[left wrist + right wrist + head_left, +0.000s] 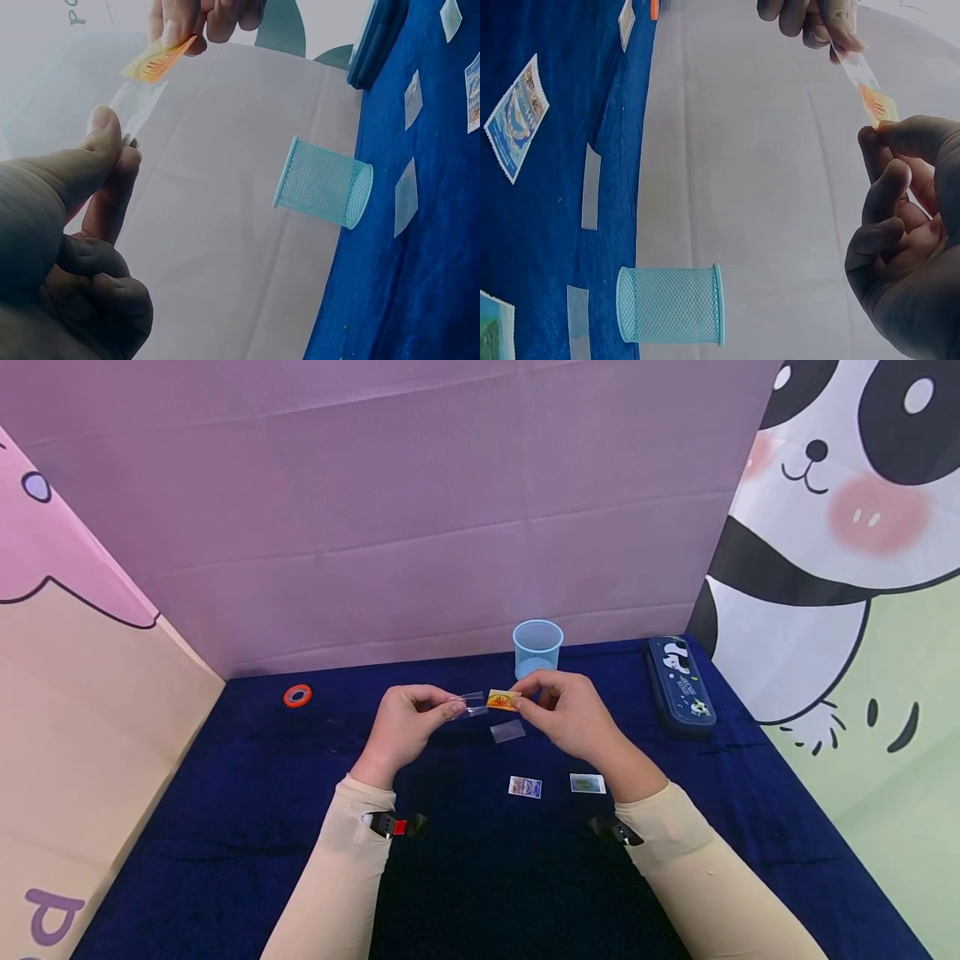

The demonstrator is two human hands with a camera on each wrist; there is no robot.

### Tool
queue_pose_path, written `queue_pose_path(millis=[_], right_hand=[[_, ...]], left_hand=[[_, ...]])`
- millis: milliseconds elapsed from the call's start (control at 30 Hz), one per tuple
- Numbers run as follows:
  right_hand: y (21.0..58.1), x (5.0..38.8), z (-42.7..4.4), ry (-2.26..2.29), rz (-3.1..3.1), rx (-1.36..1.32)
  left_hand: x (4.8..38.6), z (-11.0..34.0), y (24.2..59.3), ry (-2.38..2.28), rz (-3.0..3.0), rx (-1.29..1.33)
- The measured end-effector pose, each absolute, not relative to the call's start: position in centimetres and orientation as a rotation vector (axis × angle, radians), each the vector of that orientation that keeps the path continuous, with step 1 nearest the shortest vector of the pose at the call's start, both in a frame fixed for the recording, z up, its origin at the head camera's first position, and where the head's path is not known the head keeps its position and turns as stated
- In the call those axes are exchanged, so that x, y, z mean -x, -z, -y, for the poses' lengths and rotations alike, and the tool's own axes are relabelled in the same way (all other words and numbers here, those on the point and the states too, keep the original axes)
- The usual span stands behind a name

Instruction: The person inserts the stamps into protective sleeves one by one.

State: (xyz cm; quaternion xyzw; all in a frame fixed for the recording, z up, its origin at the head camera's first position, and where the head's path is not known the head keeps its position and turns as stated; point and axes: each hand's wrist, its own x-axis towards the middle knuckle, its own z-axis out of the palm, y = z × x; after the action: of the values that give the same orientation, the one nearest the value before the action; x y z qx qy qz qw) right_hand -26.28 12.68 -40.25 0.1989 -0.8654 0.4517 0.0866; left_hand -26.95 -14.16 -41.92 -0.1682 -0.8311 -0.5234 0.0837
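Observation:
My left hand [405, 727] pinches a small clear plastic sleeve [471, 706] between thumb and forefinger. Opposite it, my right hand [562, 714] pinches a yellow-orange postage stamp [502, 700] by one side. In the left wrist view the stamp [157, 61] is right at the end of the sleeve [139, 103]; I cannot tell whether its edge is inside. Both are held above the table. Another clear sleeve [507, 731] lies on the cloth below. Nearer to me lie a blue-purple stamp [525, 787] and a green-blue stamp [587, 783].
A light-blue mesh cup [537, 647] stands at the back, behind my right hand. The dark blue pencil case [681, 685] lies at the back right. An orange tape roll [297, 696] is on the left of the blue cloth [225, 793]. Fabric walls surround three sides.

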Motion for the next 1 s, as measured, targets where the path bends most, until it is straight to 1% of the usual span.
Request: queue_pose_path(millis=[567,1000], right_hand=[[40.42,26.30,-12.42,-1.338,2.641,-0.582],[40.73,26.33,-12.45,-1.298,2.663,-0.626]], left_hand=[[26.99,13.99,42.00,1.520,2.501,0.518],[26.91,13.70,42.07,1.475,2.518,0.523]])
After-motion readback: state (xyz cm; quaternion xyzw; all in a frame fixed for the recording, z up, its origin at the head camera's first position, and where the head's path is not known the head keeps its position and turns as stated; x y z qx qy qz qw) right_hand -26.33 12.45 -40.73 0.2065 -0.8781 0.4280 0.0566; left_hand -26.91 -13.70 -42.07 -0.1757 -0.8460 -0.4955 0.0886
